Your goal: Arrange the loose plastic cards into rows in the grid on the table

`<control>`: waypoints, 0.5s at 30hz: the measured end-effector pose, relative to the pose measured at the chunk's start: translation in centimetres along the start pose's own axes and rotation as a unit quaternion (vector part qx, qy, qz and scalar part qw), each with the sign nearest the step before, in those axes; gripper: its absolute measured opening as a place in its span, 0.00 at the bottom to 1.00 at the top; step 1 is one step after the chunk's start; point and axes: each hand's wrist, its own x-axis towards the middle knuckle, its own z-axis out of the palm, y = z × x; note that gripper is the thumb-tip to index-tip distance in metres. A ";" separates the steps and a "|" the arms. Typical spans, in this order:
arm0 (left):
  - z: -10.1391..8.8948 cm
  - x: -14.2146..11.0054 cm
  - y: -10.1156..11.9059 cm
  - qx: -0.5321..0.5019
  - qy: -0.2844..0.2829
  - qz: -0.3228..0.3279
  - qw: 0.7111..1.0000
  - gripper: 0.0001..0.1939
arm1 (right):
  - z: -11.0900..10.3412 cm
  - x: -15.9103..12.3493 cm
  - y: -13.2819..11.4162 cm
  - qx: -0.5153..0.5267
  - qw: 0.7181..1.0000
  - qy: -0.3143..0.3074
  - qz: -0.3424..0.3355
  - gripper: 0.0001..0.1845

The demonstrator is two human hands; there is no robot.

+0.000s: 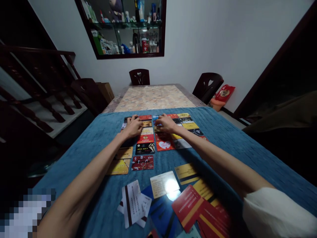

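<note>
One bench stretches ahead of me, its near part under one blue cloth, probably for a soft, non-slip surface. My left hand and right hand rest over the laid-out cards; on both, the fingers are bent and loosely parted, and I cannot tell whether they grip one. These lie flat in two blocks of close rows, seemingly so each stays visible; my hands hide the full count. Nearer me, at least two red cards, two gold cards and two white cards lie loose, stripes up.
</note>
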 end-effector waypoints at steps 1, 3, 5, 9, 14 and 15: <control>0.0 -0.3 0.4 -0.004 0.010 0.009 1.000 0.12 | 0.0 -0.4 0.1 0.001 1.000 0.005 -0.006 0.13; -0.1 -1.1 1.1 -0.012 0.027 0.020 0.999 0.12 | 0.0 -1.4 0.4 0.002 1.000 0.010 -0.016 0.10; -0.2 -1.7 2.0 -0.020 0.037 0.028 0.999 0.11 | -0.1 -2.5 0.6 0.005 0.999 0.016 -0.027 0.08; -0.2 -3.0 3.8 -0.045 0.055 0.046 0.996 0.10 | 0.0 -4.9 0.9 0.023 0.997 0.049 -0.058 0.12; -0.2 -4.7 6.5 -0.069 0.065 0.065 0.993 0.12 | 0.6 -8.2 1.1 0.051 0.991 0.097 -0.082 0.07; -0.2 -5.0 7.1 -0.070 0.067 0.070 0.993 0.12 | 0.6 -8.8 1.1 0.056 0.989 0.107 -0.088 0.07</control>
